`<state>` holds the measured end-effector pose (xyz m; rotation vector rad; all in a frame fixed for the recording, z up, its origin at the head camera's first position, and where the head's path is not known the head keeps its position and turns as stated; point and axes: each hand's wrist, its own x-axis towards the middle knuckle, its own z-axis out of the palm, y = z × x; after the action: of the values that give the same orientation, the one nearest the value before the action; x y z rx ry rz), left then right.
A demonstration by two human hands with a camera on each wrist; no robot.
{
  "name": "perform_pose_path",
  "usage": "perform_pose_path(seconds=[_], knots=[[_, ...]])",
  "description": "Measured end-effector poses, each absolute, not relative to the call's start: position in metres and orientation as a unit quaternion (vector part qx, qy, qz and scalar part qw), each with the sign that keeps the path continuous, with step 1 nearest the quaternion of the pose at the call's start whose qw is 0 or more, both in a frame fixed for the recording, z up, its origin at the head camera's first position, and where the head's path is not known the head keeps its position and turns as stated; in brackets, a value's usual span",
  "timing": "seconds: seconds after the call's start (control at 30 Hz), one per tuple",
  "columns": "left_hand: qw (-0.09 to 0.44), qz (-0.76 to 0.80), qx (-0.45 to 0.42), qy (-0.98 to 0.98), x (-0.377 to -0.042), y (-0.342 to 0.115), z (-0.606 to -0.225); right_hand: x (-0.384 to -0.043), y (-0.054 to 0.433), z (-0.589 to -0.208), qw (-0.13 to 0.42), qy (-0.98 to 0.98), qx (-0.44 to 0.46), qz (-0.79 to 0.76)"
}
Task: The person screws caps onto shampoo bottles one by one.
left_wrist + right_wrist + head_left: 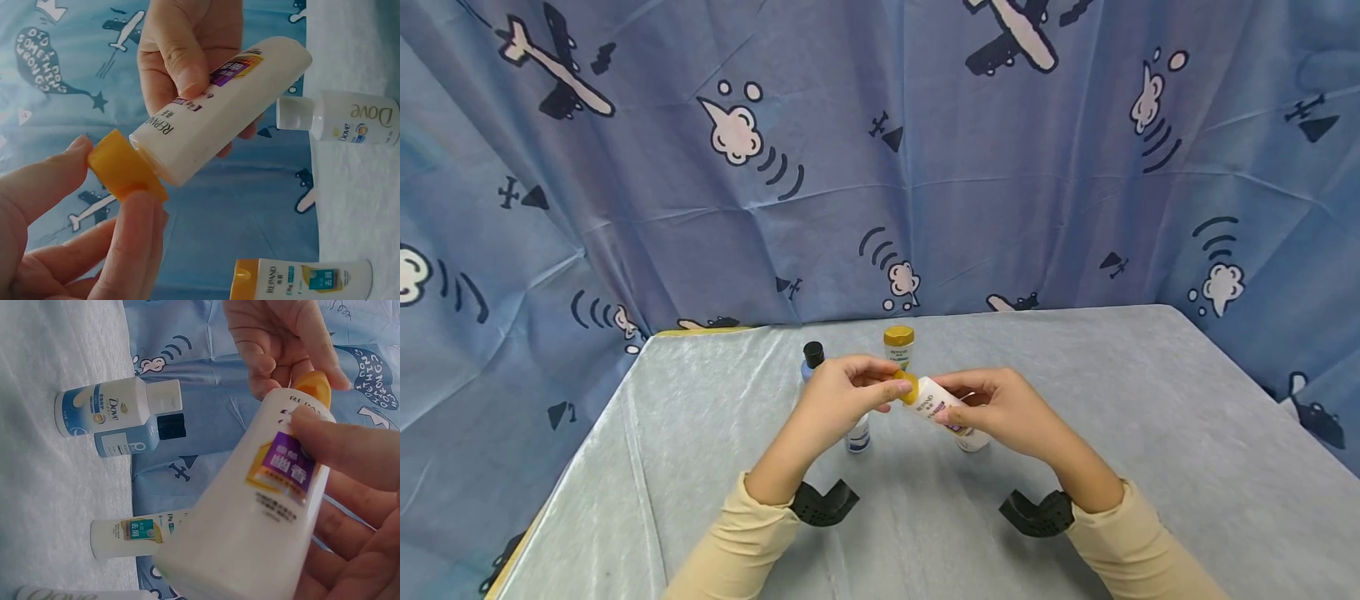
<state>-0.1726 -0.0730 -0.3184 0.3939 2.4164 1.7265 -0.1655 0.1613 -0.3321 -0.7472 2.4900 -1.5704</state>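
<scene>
My left hand (838,404) pinches the yellow cap (122,161) of a white REPAND shampoo bottle between thumb and fingers. The bottle (225,122) is tilted above the table, its capped end toward the left hand. The right hand (1003,412) grips the bottle's body, thumb along the printed front. The cap sits at the bottle's top; whether it is loose, I cannot tell. In the right wrist view, a purple label (287,462) shows on the body.
Behind the hands, another yellow-capped REPAND bottle (898,346) stands on the grey cloth-covered table (1150,400). A black-capped blue bottle (125,440) and a white-and-blue Dove bottle (103,406) stand leftward. Another Dove bottle (356,117) stands near the right hand. A patterned blue curtain (820,167) hangs behind.
</scene>
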Motion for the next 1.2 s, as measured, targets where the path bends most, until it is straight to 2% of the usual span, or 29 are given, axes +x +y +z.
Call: perform_pose_path(seconds=[0.47,1.0,1.2], knots=[[0.054,0.535,0.24,0.808,-0.171,-0.081,-0.314,-0.165,0.163,-0.329,0.072,0.825,-0.239,-0.507],[0.058,0.55,0.29,0.781,-0.171,-0.082,-0.315,-0.166,0.163,-0.329,0.088,0.82,-0.237,-0.513],[0.061,0.555,0.272,0.784,-0.172,-0.084,-0.314,-0.166,0.163,-0.33,0.09,0.818,-0.234,-0.518]])
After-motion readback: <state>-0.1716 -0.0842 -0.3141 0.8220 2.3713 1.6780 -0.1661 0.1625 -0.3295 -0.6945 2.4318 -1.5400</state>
